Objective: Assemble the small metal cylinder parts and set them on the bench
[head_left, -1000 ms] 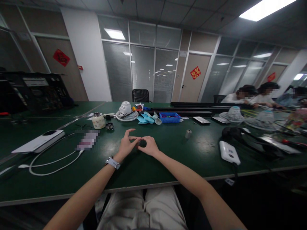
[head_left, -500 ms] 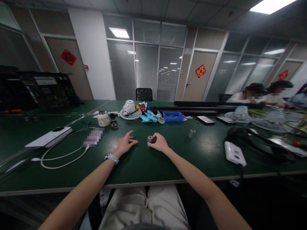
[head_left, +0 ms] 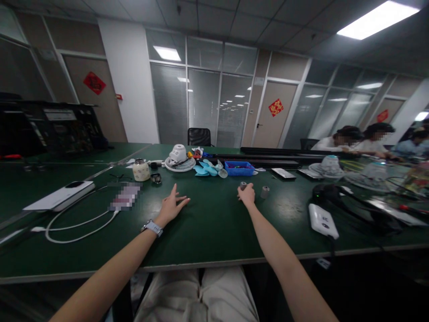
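My right hand (head_left: 247, 195) is closed around a small grey metal cylinder (head_left: 243, 184), whose top shows above the fingers. A similar grey cylinder (head_left: 265, 192) stands upright on the green table (head_left: 214, 232), a short way right of that hand. With fingers spread and nothing in them, my left hand (head_left: 172, 205) rests at or just above the tabletop; contact is hard to tell. A watch (head_left: 152, 227) is on the left wrist.
Toward the back lie a white fan base with grille (head_left: 180, 159), light blue fan blades (head_left: 208, 168) and a blue tray (head_left: 239, 168). A patterned bottle (head_left: 141, 170) and phone (head_left: 124, 196) are left. A white power bank (head_left: 323, 221) lies right. People (head_left: 338, 139) sit far right.
My right hand has carried the grey cylinder to the right, close to the other one. My left hand stays in about the same place, fingers still spread. The view has tilted slightly upward.
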Tool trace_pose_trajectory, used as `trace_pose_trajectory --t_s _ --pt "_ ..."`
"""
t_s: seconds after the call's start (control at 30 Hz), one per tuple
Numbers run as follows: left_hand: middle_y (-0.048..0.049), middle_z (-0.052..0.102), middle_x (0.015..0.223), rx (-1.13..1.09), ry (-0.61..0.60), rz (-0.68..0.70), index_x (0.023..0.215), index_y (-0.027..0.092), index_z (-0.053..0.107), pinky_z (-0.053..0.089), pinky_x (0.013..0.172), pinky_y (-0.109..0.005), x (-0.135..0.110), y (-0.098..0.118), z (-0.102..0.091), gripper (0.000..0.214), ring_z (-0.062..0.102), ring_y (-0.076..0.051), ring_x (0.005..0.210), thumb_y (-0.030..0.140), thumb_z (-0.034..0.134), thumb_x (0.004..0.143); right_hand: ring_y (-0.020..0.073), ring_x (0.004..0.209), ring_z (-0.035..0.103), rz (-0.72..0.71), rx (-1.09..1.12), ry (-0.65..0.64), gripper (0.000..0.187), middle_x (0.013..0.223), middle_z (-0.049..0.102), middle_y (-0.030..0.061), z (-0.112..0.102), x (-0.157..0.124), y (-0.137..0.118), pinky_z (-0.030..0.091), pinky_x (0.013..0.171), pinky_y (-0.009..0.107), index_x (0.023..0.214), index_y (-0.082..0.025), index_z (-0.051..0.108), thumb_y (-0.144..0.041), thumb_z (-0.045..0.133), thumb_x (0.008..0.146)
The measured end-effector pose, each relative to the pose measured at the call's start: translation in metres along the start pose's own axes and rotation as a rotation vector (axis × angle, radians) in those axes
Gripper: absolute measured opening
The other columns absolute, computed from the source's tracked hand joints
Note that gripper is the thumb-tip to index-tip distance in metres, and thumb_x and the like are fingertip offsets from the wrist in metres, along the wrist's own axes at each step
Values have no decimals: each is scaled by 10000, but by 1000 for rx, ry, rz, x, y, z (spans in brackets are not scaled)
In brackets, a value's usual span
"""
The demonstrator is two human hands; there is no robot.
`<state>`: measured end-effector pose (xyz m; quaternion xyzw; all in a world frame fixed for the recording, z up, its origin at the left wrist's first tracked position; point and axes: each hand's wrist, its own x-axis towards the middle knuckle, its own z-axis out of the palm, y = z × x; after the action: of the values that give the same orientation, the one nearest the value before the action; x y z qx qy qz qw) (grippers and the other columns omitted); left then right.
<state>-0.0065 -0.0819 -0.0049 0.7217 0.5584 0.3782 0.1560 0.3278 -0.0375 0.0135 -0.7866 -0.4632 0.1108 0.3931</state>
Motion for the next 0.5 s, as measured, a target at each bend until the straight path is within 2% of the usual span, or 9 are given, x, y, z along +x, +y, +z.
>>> trace_pose_trajectory --t_s 0.13,0.27,0.33,0.43,0.5 --pt "-179 689 1124 -19 74 -101 1480 87 168 361 1005 -424 1 3 -1 841 516 -273 1248 554 480 853 283 862 676 92 -14 94 493 833 674 213 -11 16 10 471 788 345 1260 -31 318 -299 494 886" --pt "-193 677 1142 -32 90 -133 1468 84 220 409 961 -410 1 0 0 778 579 -287 1171 545 439 881 274 922 671 155 -14 130 566 837 681 206 -9 23 13 465 808 341 1374 32 161 -208 385 912" --pt "-195 675 1145 -44 88 -120 1467 84 219 417 955 -404 2 -2 1 771 601 -283 1138 547 427 887 260 918 674 159 -23 131 658 872 685 199 -8 24 13 464 817 332 1421 37 52 -187 390 903" --pt "-189 685 1119 -69 116 -112 1449 89 249 418 954 -403 3 -5 2 747 625 -273 1095 553 420 890 269 949 662 87 -91 146 771 1006 667 213 -7 12 6 457 842 352 1460 4 -24 -196 441 878" --pt "-176 695 1092 -87 159 -115 1432 95 275 418 951 -408 4 -4 2 721 633 -267 1074 560 400 895 266 956 653 -70 -118 128 742 1071 651 188 -3 -9 -5 456 849 365 1486 -63 38 -229 444 889"
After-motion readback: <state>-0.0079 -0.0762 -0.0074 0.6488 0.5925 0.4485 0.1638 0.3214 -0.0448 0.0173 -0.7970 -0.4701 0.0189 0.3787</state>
